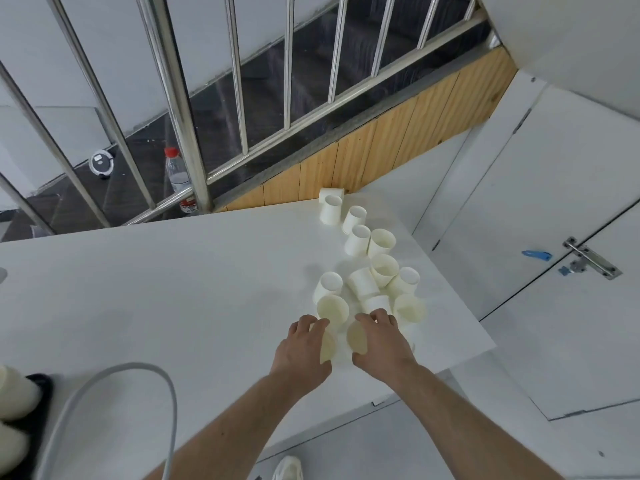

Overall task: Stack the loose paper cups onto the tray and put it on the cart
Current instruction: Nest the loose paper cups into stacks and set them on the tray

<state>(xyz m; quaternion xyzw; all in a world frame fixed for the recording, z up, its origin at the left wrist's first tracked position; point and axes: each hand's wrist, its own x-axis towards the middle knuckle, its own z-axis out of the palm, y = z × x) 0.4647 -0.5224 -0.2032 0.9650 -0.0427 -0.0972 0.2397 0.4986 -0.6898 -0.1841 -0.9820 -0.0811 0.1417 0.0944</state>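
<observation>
On the white counter (156, 289), the left hand (304, 348) curls its fingers round one cream paper cup (326, 348) lying on its side, and the right hand (382, 341) grips another cream cup (357, 336), the two mouths facing each other. Beyond them, loose white paper cups (367, 271) trail toward the far right corner, some upright, some tipped over. Stacked cups sit on a black tray (41, 393) near left; a steel railing (180, 109) and white cabinet doors (554, 202) lie beyond.

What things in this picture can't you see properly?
Head view only:
- Tray: cut off by the left edge, under cup stacks.
- Cups held by left hand and right hand: partly covered by the fingers.
- Bottle: label behind the railing.
- Cart: not in view.
</observation>
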